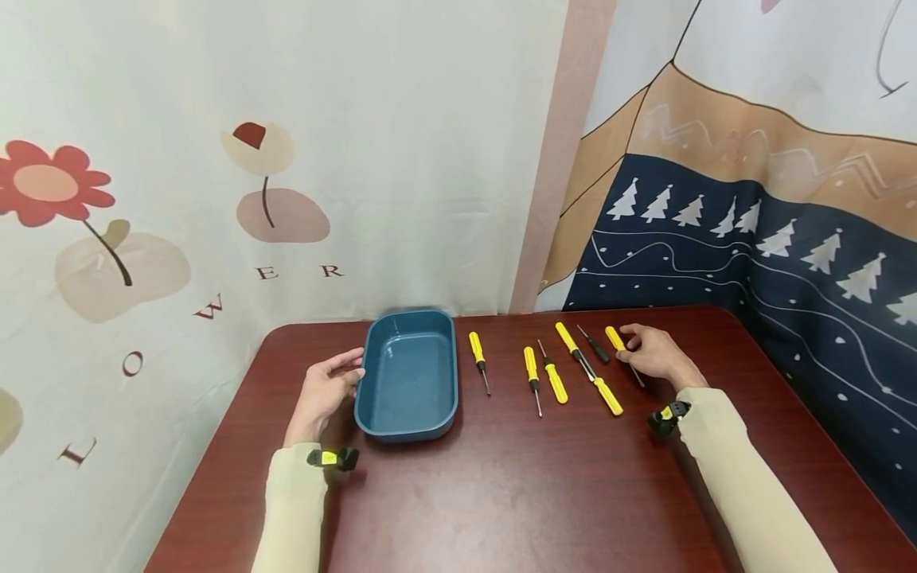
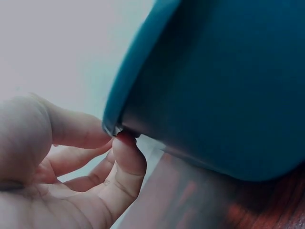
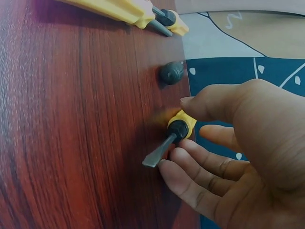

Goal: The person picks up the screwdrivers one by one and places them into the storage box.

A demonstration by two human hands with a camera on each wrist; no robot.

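A blue rectangular tray [image 1: 407, 434] sits left of centre on the table. My left hand [image 1: 325, 395] is at its left side, thumb and fingertips pinching the rim [image 2: 125, 76]. At the right of the table, my right hand [image 1: 650, 352] has its thumb and fingers around the yellow handle of a flat-tipped screwdriver [image 1: 614, 337]. Its metal blade [image 3: 159, 151] points back toward the wrist in the right wrist view. Nearest to that hand lie a small dark-handled screwdriver [image 1: 598, 350] and a yellow screwdriver [image 1: 608, 396].
More yellow screwdrivers lie between tray and right hand: one [image 1: 477, 350] beside the tray, a pair [image 1: 531, 366] in the middle and another [image 1: 567, 337] farther right. The dark red table [image 1: 487, 501] meets printed curtains [image 1: 430, 159] at its back edge.
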